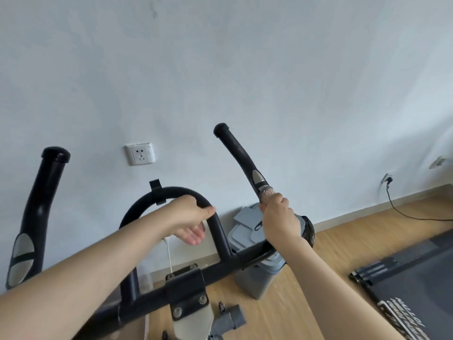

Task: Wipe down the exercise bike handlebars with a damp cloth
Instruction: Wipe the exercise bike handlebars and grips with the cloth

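Note:
The black exercise bike handlebars [218,266] fill the lower half of the view, with a centre loop [171,192] and two upright horns. My left hand [188,214] rests over the top right of the centre loop, thumb hooked on the bar and fingers loosely curled beneath it. My right hand [279,222] is wrapped around the base of the right horn [239,153], pressing a small grey-brown cloth [266,192] against the bar; only the cloth's top edge shows above my fingers. The left horn [39,204] stands untouched at the far left.
A grey lidded bin [255,276] stands behind the right bar by the white wall. A wall socket [140,153] sits above the loop, and a white cord [169,253] hangs below it. A dark treadmill deck [411,285] lies on the wooden floor at the right.

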